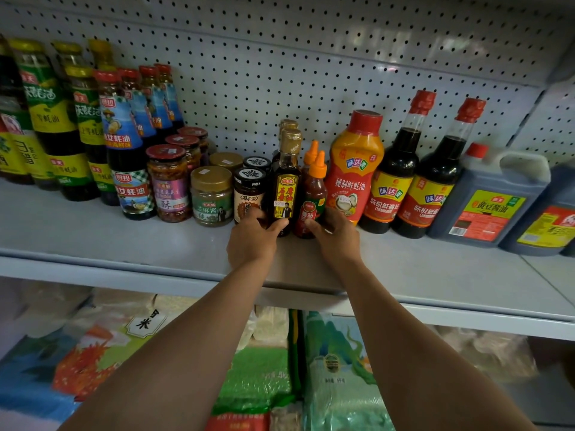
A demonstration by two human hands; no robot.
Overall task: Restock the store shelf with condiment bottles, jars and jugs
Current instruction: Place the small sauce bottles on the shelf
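Note:
On the grey shelf (93, 231) stands a row of condiments. My left hand (252, 241) grips the base of a slim dark bottle with a gold cap and yellow-red label (287, 185). My right hand (334, 236) grips the base of a small red sauce bottle with an orange nozzle cap (314, 194). Both bottles stand upright, side by side, on the shelf. A second bottle of each kind stands right behind them, mostly hidden. A black-lidded jar (249, 194) sits just left of my left hand.
Left are a gold-lidded jar (211, 195), red-lidded chilli jars (169, 181) and tall oyster sauce bottles (124, 141). Right stand an orange squeeze bottle (354, 169), two soy sauce bottles (395, 169) and dark jugs (491, 194). Rice bags (264, 377) fill the shelf below.

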